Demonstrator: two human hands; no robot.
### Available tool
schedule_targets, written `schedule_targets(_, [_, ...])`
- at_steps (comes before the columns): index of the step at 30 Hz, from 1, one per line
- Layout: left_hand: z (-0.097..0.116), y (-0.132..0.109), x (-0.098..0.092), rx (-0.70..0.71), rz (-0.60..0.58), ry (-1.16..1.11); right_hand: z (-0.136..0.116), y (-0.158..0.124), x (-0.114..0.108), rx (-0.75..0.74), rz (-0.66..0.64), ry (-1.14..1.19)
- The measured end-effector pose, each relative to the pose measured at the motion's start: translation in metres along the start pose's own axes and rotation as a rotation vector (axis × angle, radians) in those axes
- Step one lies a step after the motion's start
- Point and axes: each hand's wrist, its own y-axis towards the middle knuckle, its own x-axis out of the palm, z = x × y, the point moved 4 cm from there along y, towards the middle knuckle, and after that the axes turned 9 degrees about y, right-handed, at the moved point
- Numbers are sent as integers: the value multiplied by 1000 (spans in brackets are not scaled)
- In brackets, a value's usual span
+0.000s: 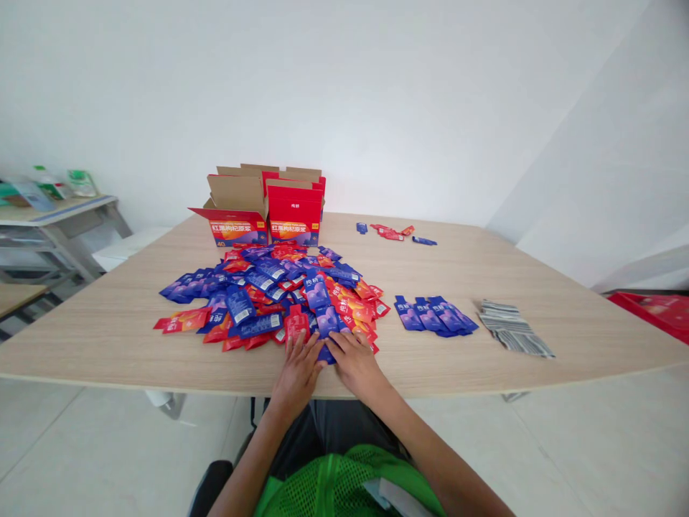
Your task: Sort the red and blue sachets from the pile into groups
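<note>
Both hands rest at the near edge of a heap of red and blue sachets [258,269]. My left hand [298,370] lies beside a red sachet [296,323], its fingers on the sachets at the heap's front. My right hand [355,361] is just to the right, fingers spread over the front sachets. Between the hands a blue sachet [326,354] shows, partly covered by the fingertips. Other blue sachets [326,320] lie just beyond it. Whether either hand grips a sachet is hard to tell; the fingers look laid flat.
Open red cartons [293,215] stand behind the heap. Right of it lie overlapping blue sachets [436,316] and a striped cloth [514,329]. A few red and blue sachets [390,233] lie at the table's back. A side desk [69,208] stands far left.
</note>
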Motion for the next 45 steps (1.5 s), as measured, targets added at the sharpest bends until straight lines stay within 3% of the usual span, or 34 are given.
schedule_targets(3, [-2,-1,-3,-40,46,-33,2,-10,1,55,105,88])
schedule_targets(6, [0,-2,-4,-54,72,-12,-4,-23,-3,91,266,344])
schedule_targets(10, [2,-3,0,-86,113,61,8,-40,-23,166,406,650])
schedule_targets(14, [3,-4,2,-127,204,119,73,-59,-65,236,468,527])
schedule_targets(17, [4,-4,2,-119,219,154,144,-71,-92,303,343,168])
schedule_targets(21, [5,-3,2,-113,205,227,219,-81,-106,372,285,66])
schedule_targets(24, [6,-2,1,-108,193,264,245,-84,-99,378,204,18])
schedule_targets(29, [11,1,-4,-133,170,274,261,-95,-85,409,125,-88])
schedule_targets(32, [14,2,-7,-154,139,257,257,-94,-84,458,143,-165])
schedule_targets(34, [15,3,-8,-165,133,248,237,-83,-82,454,169,-210])
schedule_targets(37, [15,4,-10,-162,131,249,175,-53,-70,289,175,-185])
schedule_targets(39, [16,4,-11,-149,131,260,122,-33,-55,76,79,-91])
schedule_targets(41, [16,4,-12,-133,134,276,80,-19,-41,-18,9,-77])
schedule_targets(45, [16,4,-13,-108,148,286,43,-9,-20,-69,6,-136])
